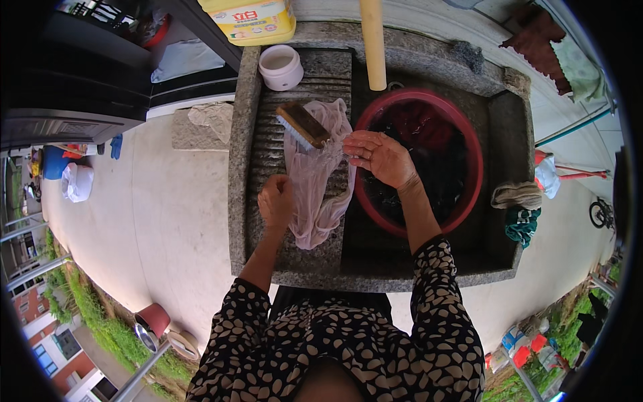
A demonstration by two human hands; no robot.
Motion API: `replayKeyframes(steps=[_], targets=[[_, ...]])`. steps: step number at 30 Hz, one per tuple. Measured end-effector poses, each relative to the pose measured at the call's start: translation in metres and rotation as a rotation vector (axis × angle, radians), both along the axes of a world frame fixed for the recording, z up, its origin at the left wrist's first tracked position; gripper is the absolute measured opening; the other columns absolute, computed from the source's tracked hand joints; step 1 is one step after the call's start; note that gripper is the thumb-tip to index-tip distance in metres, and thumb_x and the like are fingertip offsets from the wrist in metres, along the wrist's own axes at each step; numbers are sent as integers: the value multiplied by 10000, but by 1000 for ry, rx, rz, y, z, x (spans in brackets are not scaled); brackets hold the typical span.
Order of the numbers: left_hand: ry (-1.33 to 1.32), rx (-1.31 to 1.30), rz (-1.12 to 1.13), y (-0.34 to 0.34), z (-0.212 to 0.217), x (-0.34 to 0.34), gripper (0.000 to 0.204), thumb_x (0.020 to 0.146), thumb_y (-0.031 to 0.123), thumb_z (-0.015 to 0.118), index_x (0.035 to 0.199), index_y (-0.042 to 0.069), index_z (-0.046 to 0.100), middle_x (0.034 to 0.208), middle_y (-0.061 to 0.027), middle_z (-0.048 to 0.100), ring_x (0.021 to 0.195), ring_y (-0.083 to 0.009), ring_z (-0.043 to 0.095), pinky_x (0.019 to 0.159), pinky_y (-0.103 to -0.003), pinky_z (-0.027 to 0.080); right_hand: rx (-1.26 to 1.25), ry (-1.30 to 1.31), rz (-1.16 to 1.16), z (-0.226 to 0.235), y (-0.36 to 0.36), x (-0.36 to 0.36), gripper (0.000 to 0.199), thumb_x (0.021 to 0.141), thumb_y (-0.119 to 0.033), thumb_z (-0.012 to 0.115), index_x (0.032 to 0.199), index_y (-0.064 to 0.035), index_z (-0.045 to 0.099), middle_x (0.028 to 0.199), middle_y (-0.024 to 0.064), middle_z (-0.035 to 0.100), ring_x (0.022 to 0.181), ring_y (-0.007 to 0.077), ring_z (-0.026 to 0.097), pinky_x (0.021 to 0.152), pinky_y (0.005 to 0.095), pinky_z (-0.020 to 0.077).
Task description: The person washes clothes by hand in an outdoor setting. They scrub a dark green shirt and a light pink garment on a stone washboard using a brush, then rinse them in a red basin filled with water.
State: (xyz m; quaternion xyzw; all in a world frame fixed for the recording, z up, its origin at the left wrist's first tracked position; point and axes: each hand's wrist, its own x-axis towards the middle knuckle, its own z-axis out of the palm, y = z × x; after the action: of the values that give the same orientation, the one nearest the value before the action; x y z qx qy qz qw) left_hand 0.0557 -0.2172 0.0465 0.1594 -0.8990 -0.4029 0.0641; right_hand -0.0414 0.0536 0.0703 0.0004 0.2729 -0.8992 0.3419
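Now both hands [278, 201] on pink garment [315, 181]

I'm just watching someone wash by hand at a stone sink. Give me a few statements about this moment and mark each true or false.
1. The pale pink cloth garment lies on the ribbed stone washboard. True.
2. The left hand presses on the garment. True.
3. The wooden scrubbing brush floats in the basin. False: it rests on the garment, by the right hand.
4. The round red plastic basin is empty. False: dark laundry and water fill it.
5. The small white round tub sits at the washboard's far end. True.
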Motion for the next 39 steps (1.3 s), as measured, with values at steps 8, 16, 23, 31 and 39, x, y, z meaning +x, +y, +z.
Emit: replayKeyframes(steps=[8, 16, 23, 31, 39], targets=[[71, -75, 105, 15, 25, 18, 195, 833, 89, 620, 1006, 45, 542, 986, -123, 550, 867, -224, 537, 736, -330, 437, 302, 48, -485, -197, 96, 54, 360, 947, -270, 439, 1169, -28, 584, 1258, 116, 570, 1224, 240, 481, 1051, 368, 349], [52, -400, -390, 19, 36, 50, 570, 794, 301, 659, 1288, 94, 463, 1300, -148, 442, 1171, -346, 443, 944, -509, 336, 162, -291, -147, -54, 8, 39, 311, 907, -329, 536, 945, -38, 635, 1080, 141, 650, 968, 253, 631, 749, 321, 501], [22, -386, -678, 32, 36, 71, 626, 840, 342, 633, 1392, 153, 407, 1443, -146, 334, 1343, -385, 279, 1036, -549, 248, 892, 563, -117, 18, -87, -2, 319, 849, -310, 642, 1037, -53, 646, 1034, 110, 640, 952, 243, 619, 778, 342, 499], [-36, -276, -798, 20, 69, 101, 714, 789, 337, 682, 1387, 88, 383, 1475, -203, 235, 1342, -386, 276, 1031, -554, 271, 1854, 1247, 125, -2, -154, -66, 487, 759, -220, 683, 1207, -182, 496, 1151, 151, 504, 1024, 356, 531, 871, 495, 420], [-117, -138, -877, 1, 62, 110, 736, 763, 375, 701, 1349, 34, 416, 1429, -193, 335, 1322, -379, 319, 1048, -538, 280, 1553, 1662, 109, 17, -142, 96, 678, 773, -245, 693, 1379, -358, 410, 1061, 103, 450, 903, 283, 480, 719, 415, 388]])
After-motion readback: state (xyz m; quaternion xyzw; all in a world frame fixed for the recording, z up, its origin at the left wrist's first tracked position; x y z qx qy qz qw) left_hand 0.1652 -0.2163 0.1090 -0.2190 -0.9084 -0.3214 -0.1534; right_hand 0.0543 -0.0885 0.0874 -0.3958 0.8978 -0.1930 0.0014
